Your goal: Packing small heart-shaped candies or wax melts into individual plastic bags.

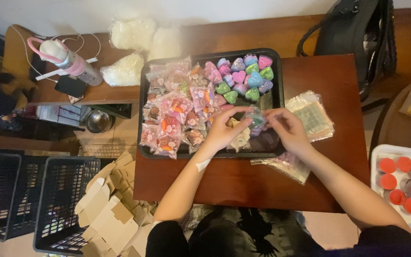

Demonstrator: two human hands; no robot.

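As both hands (255, 126) pinch: 1 bagged heart (254, 117)

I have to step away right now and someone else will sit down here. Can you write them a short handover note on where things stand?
Left hand and right hand: both hold one small heart-shaped item in a clear bag over the black tray.
In the tray: a pile of packed pink bags on the left, loose coloured hearts at the upper right.
Spare clear bags lie on the table right of the tray.
Done: the pink pile is bagged.
Left: the loose hearts are still unbagged; the one in hand is part-way.
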